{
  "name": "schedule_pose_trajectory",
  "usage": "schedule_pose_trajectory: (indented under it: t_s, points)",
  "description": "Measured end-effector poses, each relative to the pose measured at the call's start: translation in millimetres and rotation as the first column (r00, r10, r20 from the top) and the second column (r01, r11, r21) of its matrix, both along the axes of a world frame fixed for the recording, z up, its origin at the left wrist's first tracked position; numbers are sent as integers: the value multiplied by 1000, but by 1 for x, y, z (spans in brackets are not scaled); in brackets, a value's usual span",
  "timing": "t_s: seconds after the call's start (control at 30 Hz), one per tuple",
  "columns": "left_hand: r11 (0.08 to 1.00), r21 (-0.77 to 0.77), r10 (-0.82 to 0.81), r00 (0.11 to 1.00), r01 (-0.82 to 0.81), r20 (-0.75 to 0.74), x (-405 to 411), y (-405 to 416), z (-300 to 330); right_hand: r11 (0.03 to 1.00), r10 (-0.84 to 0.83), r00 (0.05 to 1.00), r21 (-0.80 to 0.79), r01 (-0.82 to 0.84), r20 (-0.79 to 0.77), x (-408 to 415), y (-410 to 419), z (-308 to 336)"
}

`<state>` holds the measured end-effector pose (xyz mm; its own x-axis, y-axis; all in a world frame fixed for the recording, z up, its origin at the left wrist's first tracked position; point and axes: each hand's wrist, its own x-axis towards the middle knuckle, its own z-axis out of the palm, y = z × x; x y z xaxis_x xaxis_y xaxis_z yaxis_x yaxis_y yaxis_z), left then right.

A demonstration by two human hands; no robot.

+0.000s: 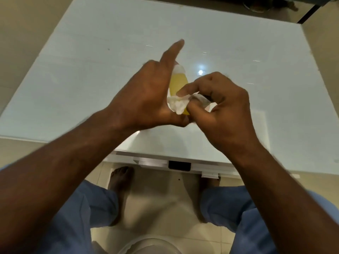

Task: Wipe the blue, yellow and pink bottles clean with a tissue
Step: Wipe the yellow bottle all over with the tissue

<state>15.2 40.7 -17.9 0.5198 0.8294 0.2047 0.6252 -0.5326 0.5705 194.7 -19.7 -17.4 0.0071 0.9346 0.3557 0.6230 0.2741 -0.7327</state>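
Observation:
A yellow bottle with a pale cap is held above the white table, gripped from the left by my left hand, whose index finger points up and away. My right hand pinches a crumpled white tissue against the lower part of the bottle. Most of the bottle is hidden behind my left palm and the tissue. No blue or pink bottle is in view.
The glossy white table fills the upper view, its near edge just beyond my knees. My bare feet stand on the tiled floor below. A clear round container sits at the bottom edge, and dark items lie beyond the far edge.

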Motion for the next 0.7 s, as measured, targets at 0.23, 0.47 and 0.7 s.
schedule_pose_trajectory:
  t_s: [0.23, 0.47, 0.7]
  points:
    - [999, -5, -41, 998, 41, -50, 7, -11, -3, 997, -50, 998, 66, 48, 40, 7, 3, 0]
    - [996, 75, -35, 994, 43, -101, 10, -17, 5, 993, -66, 998, 99, 66, -8, 13, 10, 2]
    - [999, -8, 43, 998, -44, -53, 1, -1, -1, 999, 13, 997, 51, -17, 71, -1, -2, -1]
